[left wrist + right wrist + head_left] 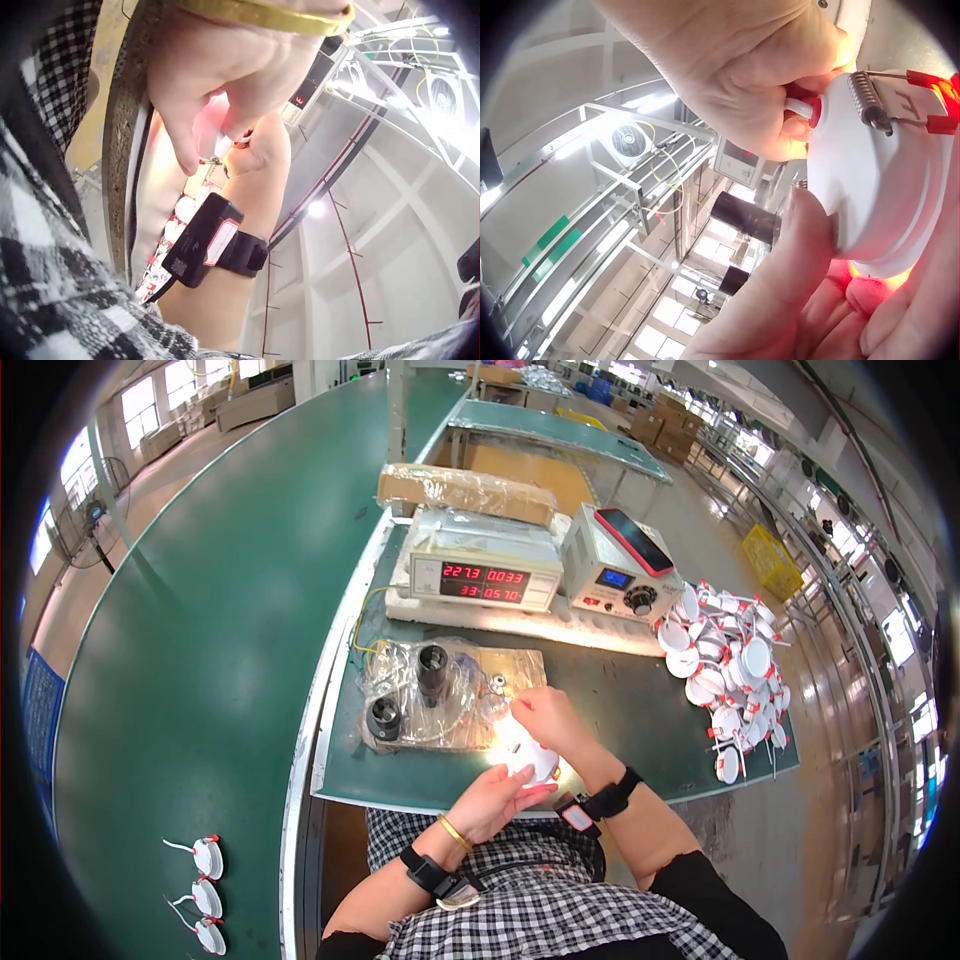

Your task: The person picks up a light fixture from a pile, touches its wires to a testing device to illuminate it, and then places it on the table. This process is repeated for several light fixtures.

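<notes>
A round white LED downlight [538,762] is held by my left hand [485,802] near the front edge of the table. In the right wrist view, the left thumb and fingers clasp the downlight's housing [877,172], and light glows red through the fingers below it. A coiled spring clip [866,101] with red sleeves shows on its side. Right at its back, my right hand [557,722] pinches the short white cable [799,109] where it enters a red grommet. The right fingertips partly hide the cable.
Behind the hands lies a plastic-wrapped board [460,740] with black cylinders. A power meter [485,578] with red digits and a dial box [610,575] bearing a phone [635,540] stand beyond. Many downlights [735,660] are heaped right; several [207,900] lie on the green surface left.
</notes>
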### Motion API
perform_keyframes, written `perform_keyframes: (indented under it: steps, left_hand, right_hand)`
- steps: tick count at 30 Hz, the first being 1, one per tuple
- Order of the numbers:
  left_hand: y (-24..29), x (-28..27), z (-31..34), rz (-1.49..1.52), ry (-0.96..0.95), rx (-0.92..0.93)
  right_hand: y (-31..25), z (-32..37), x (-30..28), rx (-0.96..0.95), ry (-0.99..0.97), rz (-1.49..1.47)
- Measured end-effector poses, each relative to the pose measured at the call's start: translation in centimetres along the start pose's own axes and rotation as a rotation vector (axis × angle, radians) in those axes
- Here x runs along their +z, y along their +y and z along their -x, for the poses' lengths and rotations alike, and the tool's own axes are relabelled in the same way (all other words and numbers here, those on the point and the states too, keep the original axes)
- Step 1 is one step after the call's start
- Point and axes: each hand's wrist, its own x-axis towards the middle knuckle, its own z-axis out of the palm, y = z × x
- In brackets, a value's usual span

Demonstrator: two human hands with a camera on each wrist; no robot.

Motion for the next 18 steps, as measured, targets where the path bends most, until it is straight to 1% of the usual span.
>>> perform_keyframes:
  steps: [5,6,13,17,18]
  left_hand:
    - [1.1,0.6,0.1,0.191,-0.02,-0.028]
    - [1.1,0.8,0.1,0.165,-0.007,-0.006]
    - [1.1,0.8,0.1,0.148,-0.016,-0.004]
    - [0.7,0.3,0.0,0.137,-0.049,-0.022]
    - [0.5,0.3,0.2,0.095,-0.009,0.003]
  right_hand:
    - [-0.4,0.1,-0.1,0.021,-0.006,-0.01]
    - [-0.6,0.1,-0.2,0.014,-0.007,-0.017]
    - [-1.1,0.2,-0.6,0.073,-0.026,-0.026]
    - [-0.4,0.3,-0.2,0.045,-0.016,-0.016]
    - [-0.1,0.0,0.1,0.04,-0.016,-0.002]
